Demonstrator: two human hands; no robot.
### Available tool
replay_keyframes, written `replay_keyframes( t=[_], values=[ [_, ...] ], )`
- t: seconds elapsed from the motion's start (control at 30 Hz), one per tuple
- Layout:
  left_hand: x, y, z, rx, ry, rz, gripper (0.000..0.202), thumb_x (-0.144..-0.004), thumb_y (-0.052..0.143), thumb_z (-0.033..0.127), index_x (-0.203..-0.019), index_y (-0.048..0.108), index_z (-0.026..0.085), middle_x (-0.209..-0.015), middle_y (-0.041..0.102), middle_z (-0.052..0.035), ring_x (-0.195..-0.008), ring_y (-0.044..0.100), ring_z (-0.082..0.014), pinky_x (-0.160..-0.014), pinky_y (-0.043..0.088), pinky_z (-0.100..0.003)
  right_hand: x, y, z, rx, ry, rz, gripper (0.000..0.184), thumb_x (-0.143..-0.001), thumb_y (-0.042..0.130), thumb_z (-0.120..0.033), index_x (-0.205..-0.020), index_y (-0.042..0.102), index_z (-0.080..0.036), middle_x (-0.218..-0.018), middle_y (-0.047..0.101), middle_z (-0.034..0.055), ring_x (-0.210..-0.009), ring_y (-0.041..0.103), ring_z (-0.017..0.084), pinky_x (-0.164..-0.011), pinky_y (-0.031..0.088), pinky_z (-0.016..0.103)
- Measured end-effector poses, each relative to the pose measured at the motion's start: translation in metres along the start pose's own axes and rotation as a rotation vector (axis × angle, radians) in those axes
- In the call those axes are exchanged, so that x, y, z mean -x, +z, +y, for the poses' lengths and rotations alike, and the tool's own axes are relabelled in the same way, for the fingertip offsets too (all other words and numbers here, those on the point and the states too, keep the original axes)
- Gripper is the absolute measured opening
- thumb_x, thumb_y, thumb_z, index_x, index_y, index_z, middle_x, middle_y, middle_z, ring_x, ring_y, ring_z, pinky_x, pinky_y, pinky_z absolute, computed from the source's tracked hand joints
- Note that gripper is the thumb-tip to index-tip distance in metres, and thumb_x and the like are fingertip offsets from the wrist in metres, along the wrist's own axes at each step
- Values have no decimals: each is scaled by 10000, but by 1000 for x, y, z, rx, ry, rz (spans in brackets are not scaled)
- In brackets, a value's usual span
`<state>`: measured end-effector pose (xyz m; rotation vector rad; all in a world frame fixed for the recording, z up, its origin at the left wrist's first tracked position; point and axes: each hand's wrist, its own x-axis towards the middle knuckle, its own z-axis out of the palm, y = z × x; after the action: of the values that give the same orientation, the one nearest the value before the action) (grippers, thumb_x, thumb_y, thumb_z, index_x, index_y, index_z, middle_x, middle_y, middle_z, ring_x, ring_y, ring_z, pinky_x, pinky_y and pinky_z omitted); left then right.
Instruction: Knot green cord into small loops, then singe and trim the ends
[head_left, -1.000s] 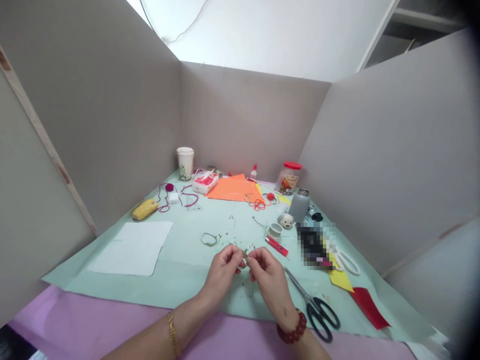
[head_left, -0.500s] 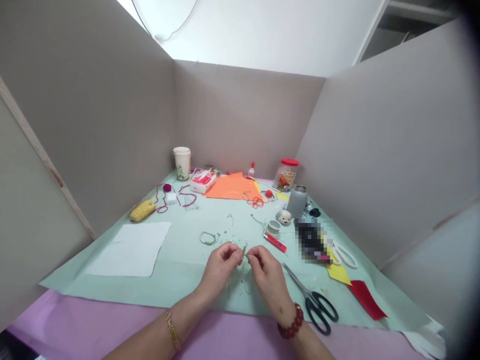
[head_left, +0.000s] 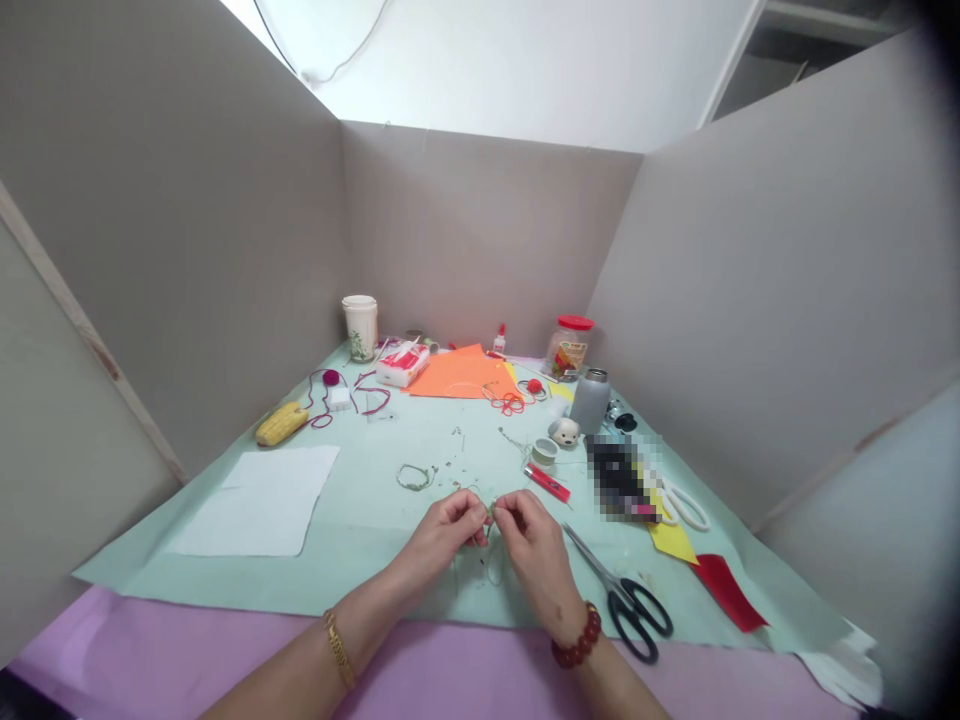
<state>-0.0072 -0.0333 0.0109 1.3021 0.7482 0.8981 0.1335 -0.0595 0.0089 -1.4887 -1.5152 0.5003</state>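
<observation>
My left hand (head_left: 448, 528) and my right hand (head_left: 534, 538) are close together above the front middle of the table. Each pinches a thin green cord (head_left: 491, 510) between thumb and fingertips. Loose ends of it hang below the fingers, and the exact knotting is too small to make out. Just beyond my left hand lies a looped green cord bracelet (head_left: 414, 477). A red lighter (head_left: 548, 482) and a spool of pale green cord (head_left: 544, 451) are past my right hand. Black-handled scissors (head_left: 626, 597) lie to its right.
A white cloth (head_left: 259, 500) lies left, near a yellow corn cob (head_left: 282, 424). Orange sheets (head_left: 461, 372), a tissue pack (head_left: 403, 363) and a white cup (head_left: 360, 328) are at the back. A grey bottle (head_left: 591, 401) and toy dog head (head_left: 565, 432) stand right. Grey panels (head_left: 487, 220) enclose the table.
Both hands stay pinched on the green cord. The cord piece that stuck up between the fingertips now sits lower, with an end hanging down. The view has shifted slightly.
</observation>
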Motion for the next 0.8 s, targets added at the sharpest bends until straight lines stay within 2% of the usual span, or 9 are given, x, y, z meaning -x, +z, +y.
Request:
replay_keyframes(
  t=[0.17, 0.33, 0.47, 0.6, 0.8],
  values=[
    [0, -2, 4, -54, -28, -51, 285, -800, 582, 428, -654, 542, 186, -612, 537, 1, -620, 462, -134, -636, 337, -254, 1, 0, 4, -103, 77, -10, 152, -804, 487, -253, -664, 509, -201, -667, 542, -2, -624, 486, 159, -568, 380, 263],
    [0, -1, 3, -69, -70, -52, 282, -779, 609, 401, -619, 552, 176, -582, 545, -2, -583, 460, -129, -620, 338, -258, 3, 1, 6, -173, 71, -16, 146, -811, 476, -237, -674, 508, -200, -671, 521, -12, -642, 491, 155, -584, 390, 256],
    [-2, -1, -3, -71, -65, -32, 275, -766, 612, 378, -601, 555, 166, -569, 558, -3, -571, 457, -125, -626, 343, -261, 3, 1, 5, -185, 19, -5, 145, -824, 462, -220, -687, 505, -200, -721, 514, -7, -691, 503, 159, -639, 404, 269],
    [-4, -1, -7, -86, -43, -2, 202, -732, 614, 290, -594, 557, 153, -573, 545, 4, -569, 443, -115, -610, 338, -250, 3, 1, 6, -181, -49, -6, 132, -821, 456, -191, -702, 513, -199, -769, 510, 5, -730, 514, 164, -686, 426, 288],
    [-2, 1, -8, -132, -18, 101, 153, -693, 617, 273, -621, 558, 151, -561, 450, 35, -554, 378, -104, -552, 301, -229, 2, 2, 10, -68, -159, 36, 108, -822, 472, -177, -727, 517, -200, -797, 527, 26, -780, 520, 181, -710, 454, 316]
  ],
)
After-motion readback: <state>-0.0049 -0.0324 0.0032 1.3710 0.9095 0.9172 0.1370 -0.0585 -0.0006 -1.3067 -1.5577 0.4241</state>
